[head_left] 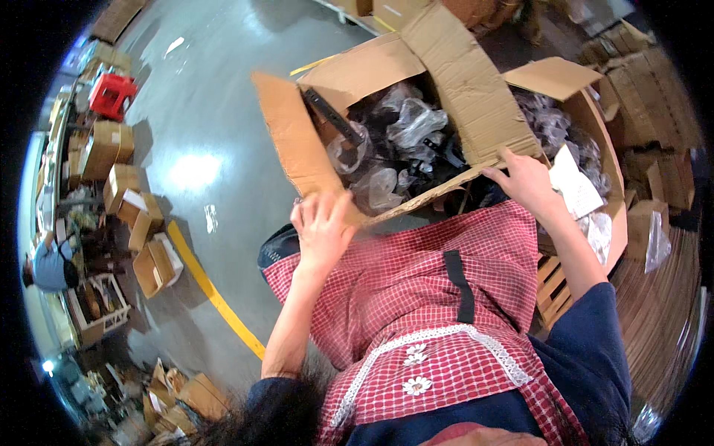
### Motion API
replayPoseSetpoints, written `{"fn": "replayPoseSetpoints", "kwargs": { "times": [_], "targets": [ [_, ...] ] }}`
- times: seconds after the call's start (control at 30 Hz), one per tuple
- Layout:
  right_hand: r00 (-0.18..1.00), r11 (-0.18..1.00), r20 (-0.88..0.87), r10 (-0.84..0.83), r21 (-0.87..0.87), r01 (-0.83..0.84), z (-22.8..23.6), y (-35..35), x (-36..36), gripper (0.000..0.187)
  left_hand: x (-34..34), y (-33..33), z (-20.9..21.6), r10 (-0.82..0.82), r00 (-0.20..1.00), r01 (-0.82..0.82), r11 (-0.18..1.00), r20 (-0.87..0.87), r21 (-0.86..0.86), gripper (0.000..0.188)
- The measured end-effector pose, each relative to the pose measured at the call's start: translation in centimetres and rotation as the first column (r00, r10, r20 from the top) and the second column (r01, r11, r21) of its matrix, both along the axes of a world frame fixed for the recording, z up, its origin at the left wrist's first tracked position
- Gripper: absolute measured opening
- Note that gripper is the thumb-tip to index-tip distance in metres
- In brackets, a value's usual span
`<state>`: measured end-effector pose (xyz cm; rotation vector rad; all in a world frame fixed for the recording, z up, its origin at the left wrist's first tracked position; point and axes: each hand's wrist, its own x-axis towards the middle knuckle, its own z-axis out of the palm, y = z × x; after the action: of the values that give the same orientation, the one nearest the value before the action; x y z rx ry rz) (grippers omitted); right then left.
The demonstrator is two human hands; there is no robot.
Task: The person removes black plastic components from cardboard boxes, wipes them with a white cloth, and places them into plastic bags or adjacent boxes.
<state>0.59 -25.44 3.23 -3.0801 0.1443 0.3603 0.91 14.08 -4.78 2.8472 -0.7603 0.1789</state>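
An open cardboard box (468, 82) stands in front of me with its flaps folded outward. Inside lie crumpled clear plastic bags (416, 123) and black parts, among them a long black bar (332, 115) leaning at the left wall. My left hand (323, 227), slightly blurred, has its fingers curled over the near left corner of the box. At the near right corner, my right hand (526, 182) grips the box's edge between thumb and fingers. The lower contents are hidden under the bags.
To the right stands a second open box (616, 215) with plastic bags and a white paper (575, 182), near a wooden pallet (552, 290). Stacked flat cardboard (662, 297) lies beyond. At left are a yellow floor line (212, 293), small boxes (152, 267), a red stool (111, 95) and a person (52, 264).
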Motion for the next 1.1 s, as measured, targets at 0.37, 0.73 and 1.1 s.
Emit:
{"fn": "replayPoseSetpoints", "kwargs": {
  "times": [0.37, 0.73, 1.1],
  "targets": [
    [0.876, 0.988, -0.470, 0.106, -0.049, -0.146, -9.7, 1.6, -1.9, 0.028, -0.4, -5.6, 0.9, -0.305, 0.844, 0.381, 0.920, -0.441, 0.091, 0.046],
    [0.802, 0.803, -0.440, 0.404, -0.249, -0.541, -21.0, 4.0, 2.2, 0.020, -2.5, -15.1, -9.4, -0.421, 0.907, 0.223, 0.466, -0.008, 0.856, 0.039],
    [0.869, 0.864, -0.120, 0.480, -0.107, -0.492, -19.6, 4.4, -3.3, 0.016, -1.0, -15.3, -12.5, -0.582, 0.810, 0.182, 0.372, 0.075, 0.910, 0.048]
  ]
}}
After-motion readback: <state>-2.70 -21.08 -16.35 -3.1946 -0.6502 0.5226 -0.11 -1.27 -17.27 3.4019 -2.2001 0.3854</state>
